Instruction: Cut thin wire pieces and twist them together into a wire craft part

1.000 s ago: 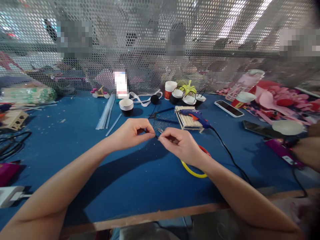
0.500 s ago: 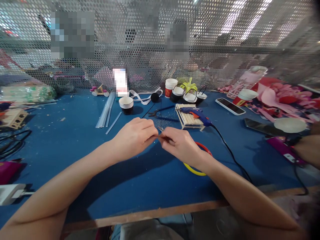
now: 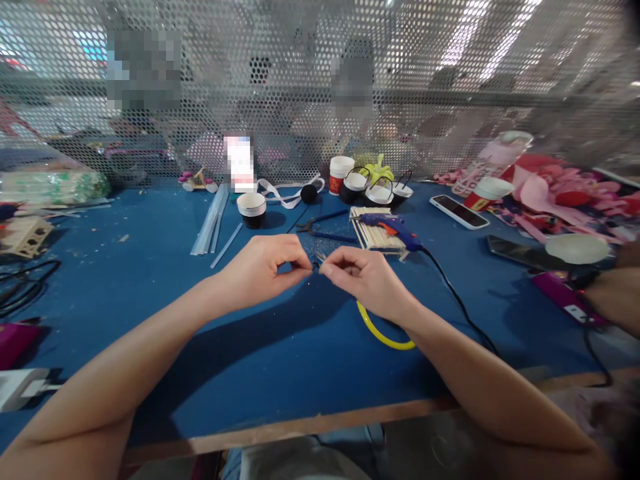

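My left hand (image 3: 265, 270) and my right hand (image 3: 363, 277) meet fingertip to fingertip above the middle of the blue table (image 3: 150, 293). Both pinch a tiny dark piece (image 3: 315, 267) between thumb and forefinger; it is too small to name. A yellow ring (image 3: 383, 333) lies on the table under my right wrist. Just beyond my hands lie dark pliers (image 3: 320, 228) and a blue glue gun (image 3: 393, 230) resting on a bundle of wooden sticks (image 3: 375, 241).
Clear glue sticks (image 3: 213, 223), paper cups (image 3: 253, 210) and black-handled cups (image 3: 377, 193) stand toward the perforated metal screen (image 3: 320, 87). Phones (image 3: 457, 212) and pink craft pieces (image 3: 560, 190) lie at the right. Another person's arm (image 3: 613, 300) shows at the right edge. Cables (image 3: 23, 287) lie left.
My hands have stayed together at the same spot; the fingertips shifted slightly, working the tiny piece. My right hand rose a little and now covers the ring's red part.
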Available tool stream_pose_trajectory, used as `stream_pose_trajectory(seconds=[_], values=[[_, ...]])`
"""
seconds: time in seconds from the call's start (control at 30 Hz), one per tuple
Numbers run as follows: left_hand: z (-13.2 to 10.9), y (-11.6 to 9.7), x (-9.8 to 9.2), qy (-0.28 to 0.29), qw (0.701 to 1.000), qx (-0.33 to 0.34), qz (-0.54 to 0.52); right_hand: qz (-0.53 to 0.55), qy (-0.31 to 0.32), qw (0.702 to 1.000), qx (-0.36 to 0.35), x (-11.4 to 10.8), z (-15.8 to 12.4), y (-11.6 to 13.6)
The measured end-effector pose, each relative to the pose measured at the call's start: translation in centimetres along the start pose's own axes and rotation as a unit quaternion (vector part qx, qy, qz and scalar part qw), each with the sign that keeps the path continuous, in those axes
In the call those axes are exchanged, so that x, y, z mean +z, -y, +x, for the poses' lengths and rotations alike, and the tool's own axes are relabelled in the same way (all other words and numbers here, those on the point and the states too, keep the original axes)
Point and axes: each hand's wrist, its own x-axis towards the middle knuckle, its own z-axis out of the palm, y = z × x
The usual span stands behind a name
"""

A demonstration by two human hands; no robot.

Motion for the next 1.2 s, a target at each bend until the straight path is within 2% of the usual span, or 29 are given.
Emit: stream_pose_trajectory(seconds=[0.1,0.23,0.37,0.47,0.6,0.73,0.83,0.93,1.07,1.2], values=[[-0.2,-0.6,0.2,-0.005,0.998,0.024,0.06,0.002,-0.007,1.0,0.016,0.1,0.1,-0.3],[-0.4,-0.9,0.3,0.03,0.992,0.042,0.111,-0.084,-0.002,0.996,-0.033,0.4,-0.1,-0.5],[-0.3,-0.7,0.2,0.054,0.994,0.021,0.094,-0.172,0.032,0.978,-0.117,0.6,-0.5,-0.2],[-0.1,-0.3,0.1,0.056,0.998,-0.002,0.043,-0.167,0.056,0.973,-0.148,0.6,-0.7,0.2],[0.1,0.4,-0.1,0.051,0.997,-0.037,-0.049,-0.076,0.077,0.991,-0.084,0.3,-0.7,0.4],[0.2,0.7,0.0,0.037,0.994,-0.059,-0.087,0.0,0.038,0.999,-0.003,0.0,-0.4,0.3],[0.2,0.4,0.2,0.02,0.997,-0.055,-0.057,0.014,0.004,1.0,0.025,0.0,-0.1,0.0],[0.0,-0.1,0.5,0.004,1.0,-0.02,0.011,0.002,-0.01,1.0,0.029,0.1,0.0,-0.3],[-0.2,-0.6,0.6,0.018,0.993,0.031,0.117,-0.082,-0.015,0.996,-0.013,0.4,-0.1,-0.6],[-0.2,-0.8,0.6,0.044,0.988,0.027,0.149,-0.163,0.018,0.983,-0.081,0.6,-0.4,-0.3]])
